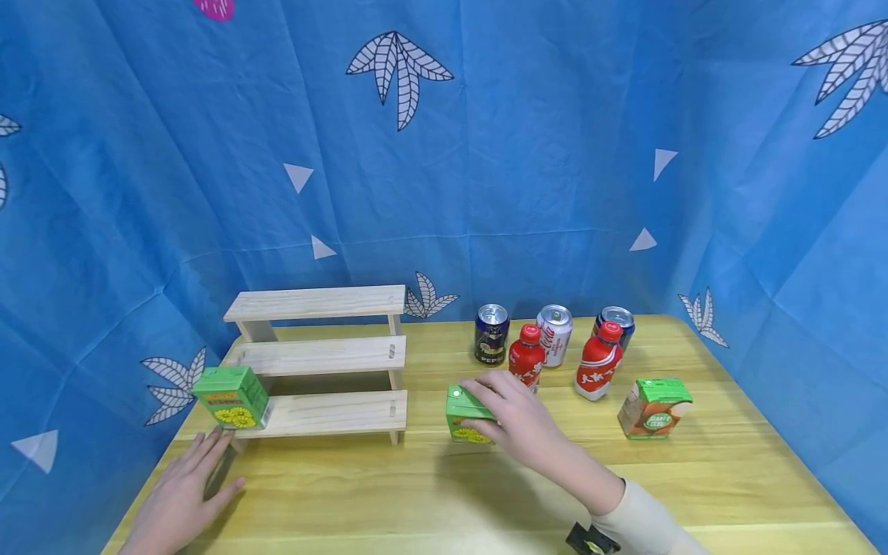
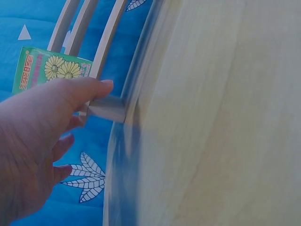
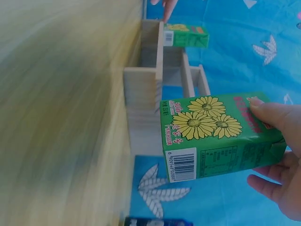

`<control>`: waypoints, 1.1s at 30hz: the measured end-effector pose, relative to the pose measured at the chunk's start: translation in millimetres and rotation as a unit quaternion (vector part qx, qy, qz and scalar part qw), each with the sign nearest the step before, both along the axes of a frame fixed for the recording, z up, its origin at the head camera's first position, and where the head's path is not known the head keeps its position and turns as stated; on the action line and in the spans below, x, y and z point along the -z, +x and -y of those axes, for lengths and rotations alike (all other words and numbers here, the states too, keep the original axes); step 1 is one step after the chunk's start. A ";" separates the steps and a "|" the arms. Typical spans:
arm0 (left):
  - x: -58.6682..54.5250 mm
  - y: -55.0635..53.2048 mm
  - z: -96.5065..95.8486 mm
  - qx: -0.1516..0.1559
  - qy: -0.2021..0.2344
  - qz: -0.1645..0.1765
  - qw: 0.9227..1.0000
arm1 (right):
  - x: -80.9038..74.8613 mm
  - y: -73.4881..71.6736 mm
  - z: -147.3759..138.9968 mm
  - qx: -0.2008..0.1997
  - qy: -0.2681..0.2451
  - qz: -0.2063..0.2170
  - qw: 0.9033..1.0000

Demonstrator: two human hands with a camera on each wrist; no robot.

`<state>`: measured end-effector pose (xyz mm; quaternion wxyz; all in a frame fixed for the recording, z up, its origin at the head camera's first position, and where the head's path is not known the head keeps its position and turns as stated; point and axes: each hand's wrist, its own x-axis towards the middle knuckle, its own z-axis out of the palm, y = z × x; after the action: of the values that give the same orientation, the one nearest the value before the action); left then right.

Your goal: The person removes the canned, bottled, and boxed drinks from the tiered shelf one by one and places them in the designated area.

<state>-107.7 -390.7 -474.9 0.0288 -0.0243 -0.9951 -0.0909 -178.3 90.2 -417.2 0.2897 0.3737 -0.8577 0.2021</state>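
My right hand (image 1: 516,420) grips a green drink carton (image 3: 211,134) with yellow flowers near its top, thumb on one side and fingers on the other. In the head view this carton is right of the three-step wooden shelf (image 1: 333,416). A matching green carton (image 1: 232,397) stands at the left end of the shelf's lowest step. My left hand (image 1: 183,489) is at that step's front left corner, fingers stretched out, just below the carton. In the left wrist view its thumb lies along the step's edge and the hand holds nothing.
Behind my right hand stand a dark Pepsi can (image 1: 492,335), a silver cola can (image 1: 555,335), another dark can (image 1: 617,317) and two red bottles, one nearer (image 1: 526,358) and one farther right (image 1: 600,362). A green-and-brown carton (image 1: 655,408) stands at the right. Blue cloth (image 1: 520,154) hangs behind the table.
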 end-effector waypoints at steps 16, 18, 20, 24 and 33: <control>0.9 -1.5 0.1 -0.005 0.000 0.009 1.000 | 11.3 4.9 -60.2 0.046 0.009 -0.001 0.999; 0.5 -1.5 0.6 -0.005 -0.002 0.009 1.000 | 12.8 4.3 -66.7 0.048 0.008 -0.009 0.999; 0.1 -1.5 0.9 -0.005 -0.005 0.010 1.000 | 14.9 4.0 -72.9 0.051 0.006 -0.017 0.999; 0.1 -1.9 1.2 -0.004 -0.009 0.009 1.000 | 18.2 4.1 -84.9 0.063 0.010 -0.012 0.998; -0.2 -1.1 0.0 -0.005 -0.009 0.008 1.000 | 24.7 0.1 -111.8 0.071 0.018 -0.003 0.997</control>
<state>-108.8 -390.7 -474.7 0.0213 -0.0193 -0.9962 -0.0822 -178.2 202.0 -441.9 0.2987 0.3178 -0.8847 0.1645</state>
